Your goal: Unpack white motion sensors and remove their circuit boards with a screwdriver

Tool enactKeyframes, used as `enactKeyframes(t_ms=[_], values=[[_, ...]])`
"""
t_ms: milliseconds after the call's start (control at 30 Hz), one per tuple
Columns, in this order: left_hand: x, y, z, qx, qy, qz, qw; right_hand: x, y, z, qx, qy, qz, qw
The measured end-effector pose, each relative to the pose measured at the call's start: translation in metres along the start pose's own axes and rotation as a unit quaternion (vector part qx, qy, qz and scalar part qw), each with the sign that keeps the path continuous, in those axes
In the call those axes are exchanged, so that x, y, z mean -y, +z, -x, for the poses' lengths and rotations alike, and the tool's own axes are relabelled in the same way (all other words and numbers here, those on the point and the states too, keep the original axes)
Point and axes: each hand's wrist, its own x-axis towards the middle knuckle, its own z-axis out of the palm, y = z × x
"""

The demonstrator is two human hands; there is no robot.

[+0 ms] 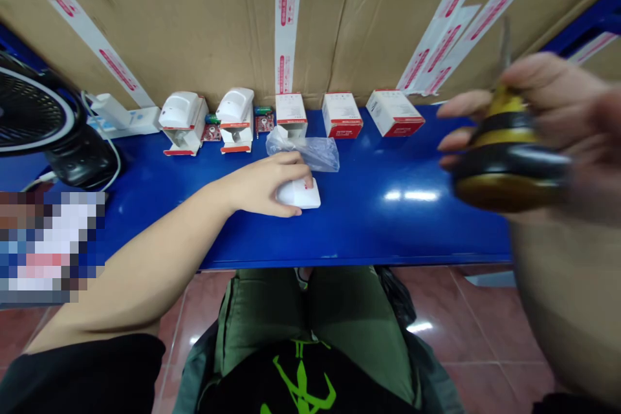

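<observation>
My left hand (266, 182) rests on the blue table (388, 220), fingers curled over a small white plastic device (303, 194) with a red mark. Just behind that device lies a crumpled clear plastic bag (310, 150). My right hand (543, 123) is raised close to the camera at the right and is blurred; its fingers wrap round the yellow and black handle of a screwdriver (507, 158), whose thin shaft points upward.
Along the cardboard wall stand two white devices on opened boxes (184, 119) (236, 118), small circuit boards (264, 121) and three red and white boxes (342, 115). A black fan (39, 116) sits at the far left. The table's front edge runs above my knees.
</observation>
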Motion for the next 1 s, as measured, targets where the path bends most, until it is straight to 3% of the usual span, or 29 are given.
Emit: enactKeyframes(t_ms=[67,167,267,333,467,567,767,1000], values=[[0.000,0.000,0.000,0.002,-0.007,-0.001,1.000,-0.013,0.010,0.002,0.003,-0.013,-0.090,0.996],[-0.002,0.000,0.000,0.004,-0.016,-0.001,1.000,-0.032,0.016,0.006,0.094,0.005,-0.176,0.980],[-0.004,-0.001,0.000,0.007,-0.018,0.009,1.000,-0.049,0.006,0.010,0.199,0.007,-0.106,0.974],[-0.005,-0.003,0.001,0.007,-0.019,0.014,1.000,-0.060,-0.007,0.011,0.230,0.028,-0.023,0.972],[-0.004,-0.005,0.001,0.003,-0.029,0.011,1.000,-0.077,-0.034,0.001,0.246,0.099,0.130,0.955],[-0.001,-0.003,0.000,-0.012,-0.032,0.017,0.999,-0.084,-0.042,-0.008,0.258,0.114,0.179,0.942],[0.006,0.003,-0.002,-0.034,-0.070,0.028,0.997,-0.087,-0.035,-0.015,0.284,0.091,0.221,0.928],[0.006,0.003,0.000,0.000,-0.020,0.007,1.000,-0.078,-0.031,-0.013,0.291,0.049,0.243,0.924]])
